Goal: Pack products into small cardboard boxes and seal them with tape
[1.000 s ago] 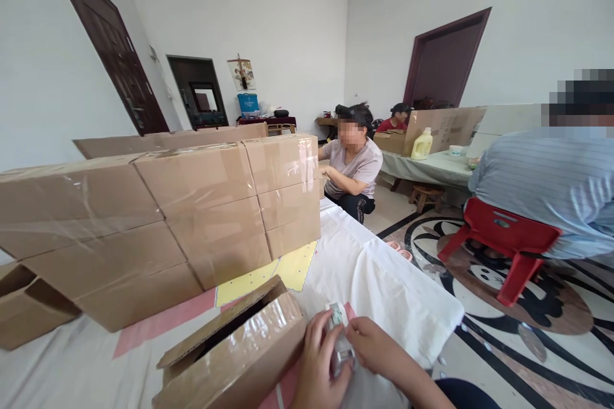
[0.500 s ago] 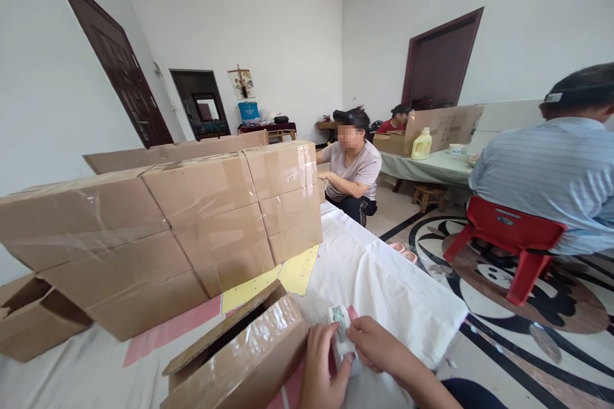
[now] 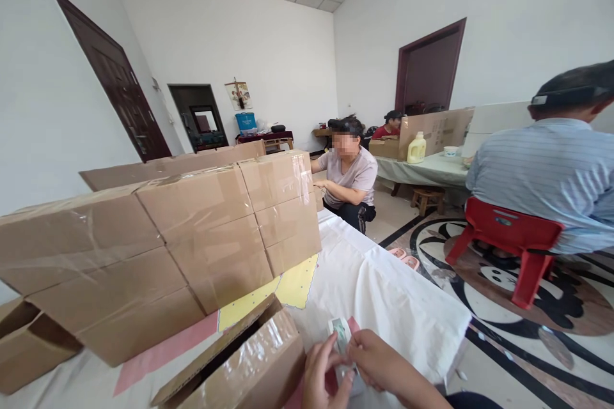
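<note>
White, green-patterned small pack [image 3: 341, 330]

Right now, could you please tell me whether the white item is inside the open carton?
No, the left hand holds the white item beside the open carton, outside it.

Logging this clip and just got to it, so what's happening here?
A person's left hand holds a small white item with green print low over the white-covered table; the bent right hand is against its side, its grip unclear. An open carton lies left of the hands, with stacked cartons behind it. A co-worker crouches beyond the stack's end.
</note>
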`<state>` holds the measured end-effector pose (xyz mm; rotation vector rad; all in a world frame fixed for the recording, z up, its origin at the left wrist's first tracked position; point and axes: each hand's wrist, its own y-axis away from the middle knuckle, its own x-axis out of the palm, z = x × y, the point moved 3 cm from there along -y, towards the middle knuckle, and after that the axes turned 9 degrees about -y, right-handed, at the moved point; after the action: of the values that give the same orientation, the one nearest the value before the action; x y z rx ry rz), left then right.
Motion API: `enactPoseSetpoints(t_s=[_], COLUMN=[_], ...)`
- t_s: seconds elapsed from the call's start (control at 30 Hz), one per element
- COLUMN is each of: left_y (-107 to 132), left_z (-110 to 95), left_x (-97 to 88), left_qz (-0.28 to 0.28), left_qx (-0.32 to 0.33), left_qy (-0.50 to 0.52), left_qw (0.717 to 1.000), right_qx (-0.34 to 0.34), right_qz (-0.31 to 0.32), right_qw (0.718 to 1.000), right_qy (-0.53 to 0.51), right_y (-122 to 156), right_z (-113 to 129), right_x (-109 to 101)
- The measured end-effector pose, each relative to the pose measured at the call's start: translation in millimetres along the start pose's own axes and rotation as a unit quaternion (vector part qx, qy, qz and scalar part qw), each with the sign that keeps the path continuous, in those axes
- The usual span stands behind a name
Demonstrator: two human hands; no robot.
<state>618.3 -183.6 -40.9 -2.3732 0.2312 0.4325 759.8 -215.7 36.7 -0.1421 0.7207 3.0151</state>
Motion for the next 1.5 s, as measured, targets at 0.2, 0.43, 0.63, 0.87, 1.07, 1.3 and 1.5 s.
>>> enactPoseSetpoints(t_s=[0.2,0.43,0.63,0.87,1.07,1.3,1.5], left_y=[-1,-10,-11,-19,-18,-10,-13], left_z=[-13,-29,-22,-46,-55,-58,-66], left_x=[-5.0,-16.3,-14.5,-24.4,-27.2,-26.6,-36.4], left_qz=[-0.019,-0.005,-0.01,0.027,0.013,0.013,0.031], left_qx=[0.006,0.036,0.058,0.08,0.087,0.155,0.179], left_qy=[-0.066,-0.104,-0.12,-0.132,-0.154,-0.276,-0.308], left_qw=[0.998,0.994,0.991,0.988,0.984,0.948,0.934], right_qx=[-0.003,-0.004,-0.002,0.013,-0.075,-0.295,-0.316], right_qz=[-0.006,-0.005,-0.012,-0.009,-0.091,-0.153,-0.076], right_qw=[1.0,1.0,1.0,1.0,0.992,0.943,0.942], right_qy=[0.005,0.01,0.005,-0.013,0.039,-0.028,-0.078], right_y=[-4,0,1,0,-11,-36,-47], right_z=[-4,-1,3,5,2,-4,-4], right_x=[0,3,4,4,-14,-14,13])
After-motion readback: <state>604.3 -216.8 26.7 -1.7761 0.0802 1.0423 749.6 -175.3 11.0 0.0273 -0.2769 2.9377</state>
